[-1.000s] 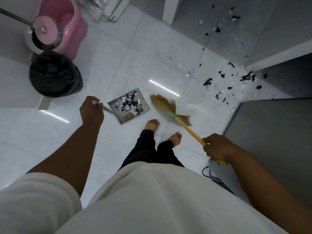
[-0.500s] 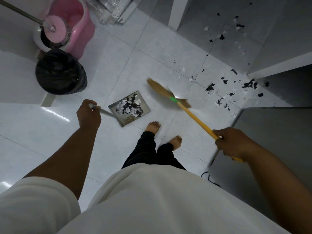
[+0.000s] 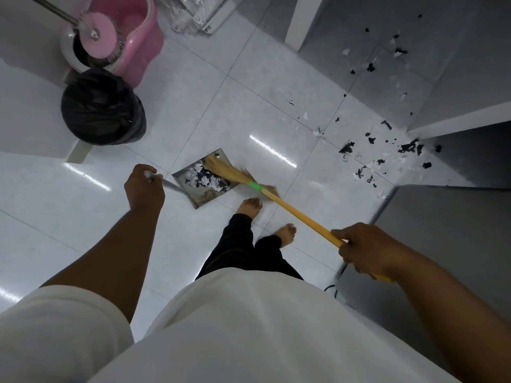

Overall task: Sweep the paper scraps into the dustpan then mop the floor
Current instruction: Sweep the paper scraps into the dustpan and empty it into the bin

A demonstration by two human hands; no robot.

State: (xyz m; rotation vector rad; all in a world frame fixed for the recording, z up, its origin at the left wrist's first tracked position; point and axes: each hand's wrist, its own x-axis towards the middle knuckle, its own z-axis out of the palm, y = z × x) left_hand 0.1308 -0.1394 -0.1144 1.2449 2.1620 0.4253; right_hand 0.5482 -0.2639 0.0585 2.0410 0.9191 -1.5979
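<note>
White tile floor point(image 3: 193, 87) w/ paper scraps point(image 3: 370, 161) lying far right, well apart from dustpan point(image 3: 203, 182). Left hand point(image 3: 143, 186) is gripping the pan handle, right hand point(image 3: 365, 248) is clamping the broom point(image 3: 235, 175), bristles over the pan. I'm keeping the pan lip flat, strokes short.

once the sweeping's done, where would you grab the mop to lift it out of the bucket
Probably by the metal handle, the only free part: it rises slanted from the pink mop head, which sits in the bucket's basket, toward the upper left. Come from the left with a wrap grip and lift along the shaft. The trash bin stands close in front, so reaching over it is awkward.
</note>
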